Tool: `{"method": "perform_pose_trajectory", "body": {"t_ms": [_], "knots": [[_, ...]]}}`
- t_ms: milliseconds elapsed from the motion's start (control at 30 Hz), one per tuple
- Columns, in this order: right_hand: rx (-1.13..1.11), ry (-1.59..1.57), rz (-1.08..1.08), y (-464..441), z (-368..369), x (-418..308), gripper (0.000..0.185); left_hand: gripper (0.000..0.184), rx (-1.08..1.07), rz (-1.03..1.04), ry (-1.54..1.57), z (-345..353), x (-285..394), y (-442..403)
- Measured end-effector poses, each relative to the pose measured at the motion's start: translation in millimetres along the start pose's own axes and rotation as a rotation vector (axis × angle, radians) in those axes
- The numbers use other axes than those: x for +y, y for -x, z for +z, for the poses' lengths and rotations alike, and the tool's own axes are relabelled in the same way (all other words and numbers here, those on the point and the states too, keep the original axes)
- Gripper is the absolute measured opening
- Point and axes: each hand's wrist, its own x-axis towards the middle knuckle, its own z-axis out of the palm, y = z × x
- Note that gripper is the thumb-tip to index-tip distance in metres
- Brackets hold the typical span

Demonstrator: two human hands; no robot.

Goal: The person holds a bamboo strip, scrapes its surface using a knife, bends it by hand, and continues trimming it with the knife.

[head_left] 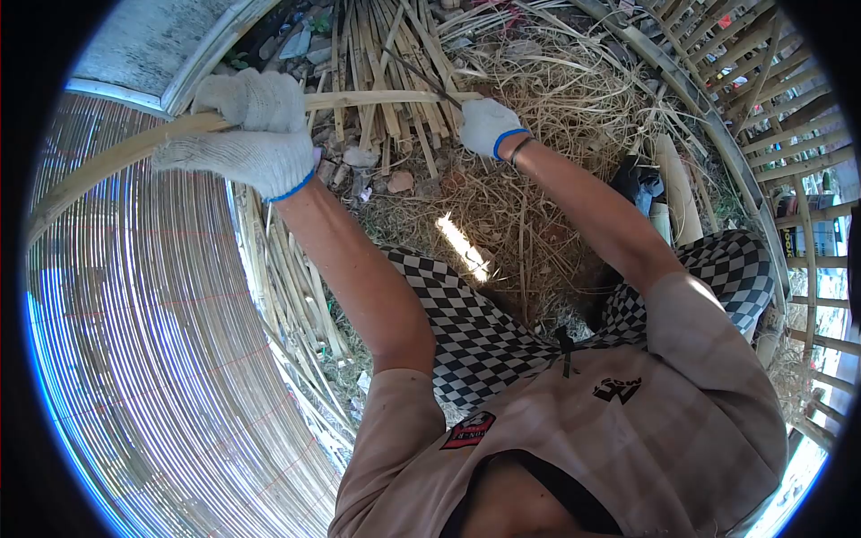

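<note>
A long pale bamboo strip [359, 99] runs sideways in front of me, its left part curving down toward the frame's edge. My left hand [242, 130], in a white knit glove with a blue cuff, is closed around it. In a matching glove, my right hand [489, 127] grips a thin dark tool [420, 73] that looks like a knife seen edge-on. Its blade points up and left, crossing the strip near the strip's right end. The handle is hidden in the fist.
Split bamboo strips [381, 45] lie piled beyond the hands, and more sticks [300, 287] lie at left. Fibre shavings [574, 117] cover the ground, with stones [401, 182] among them. A slatted bamboo screen [152, 314] stands left, a bamboo fence [798, 134] right.
</note>
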Motion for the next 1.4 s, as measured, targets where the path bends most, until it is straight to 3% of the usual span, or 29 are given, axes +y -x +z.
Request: {"method": "perform_pose_trajectory", "body": {"t_ms": [100, 233, 300, 367, 467, 500, 533, 633, 667, 767, 867, 967, 1100, 1200, 1300, 1333, 1400], "knots": [[0.19, 0.031, -0.035, -1.0, 6.8, -0.3, 0.029, 0.083, 0.003, 0.026, 0.031, 2.1, -3.1, -4.3], [0.185, -0.073, 0.005, 39.0, -20.7, -43.2, 0.026, 0.084, 0.1, 0.059, -0.119, 3.1, -7.4, -11.4], [0.239, -0.118, 0.037, 27.1, 22.1, -17.1, 0.027, 0.084, 0.119, 0.083, -0.18, 5.8, -8.5, -10.3], [0.19, -0.101, 0.189, 1.7, 71.0, 35.9, 0.029, 0.085, 0.092, 0.067, -0.086, -1.6, -4.4, -8.7], [-0.116, -0.143, 0.295, -23.3, 74.2, 73.6, 0.03, 0.086, -0.019, 0.036, -0.066, 5.0, -3.2, -14.6], [-0.011, -0.157, 0.258, -28.9, 64.3, 71.3, 0.03, 0.087, -0.058, 0.033, -0.074, 11.0, -7.3, -13.3], [0.065, -0.168, 0.229, -16.2, 61.4, 60.1, 0.03, 0.077, 0.262, 0.063, -0.284, 45.0, -11.1, -11.5], [0.227, -0.227, 0.122, 5.4, 63.8, 39.4, 0.028, 0.077, 0.202, 0.083, -0.22, 36.1, -15.4, -22.6], [0.254, -0.255, 0.102, 8.5, 62.7, 32.9, 0.027, 0.076, 0.521, 0.099, -0.313, 47.5, -16.8, -22.0], [0.333, -0.331, 0.081, -1.0, 71.5, 29.7, 0.021, 0.076, 0.041, -0.046, 0.093, 21.4, -9.3, -22.5], [0.329, -0.445, 0.061, 3.9, 47.7, 5.6, 0.016, 0.078, 0.056, -0.044, 0.067, 9.9, 1.1, -22.5], [0.428, -0.271, -0.021, -4.4, 65.3, 12.3, 0.02, 0.081, 0.303, 0.013, -0.398, 18.1, 5.4, -19.0], [0.156, -0.223, 0.354, -46.8, 121.3, 93.1, 0.022, 0.087, 0.188, -0.01, -0.249, 4.6, 11.9, -17.9], [0.115, -0.117, 0.282, -46.5, 108.6, 110.9, 0.022, 0.088, 0.214, -0.006, -0.288, 26.7, 2.6, -21.9], [0.206, -0.215, 0.183, -16.0, 71.2, 65.7, 0.024, 0.088, 0.663, -0.095, -0.813, 64.5, 2.4, -37.3], [0.254, -0.236, 0.154, -11.4, 71.2, 61.0, 0.023, 0.089, 0.974, 0.124, -0.812, 63.3, -12.5, -40.1], [0.211, -0.243, 0.24, -15.2, 101.0, 83.4, 0.025, 0.089, 0.324, -0.003, -0.438, 20.0, -0.5, -30.5]]}}
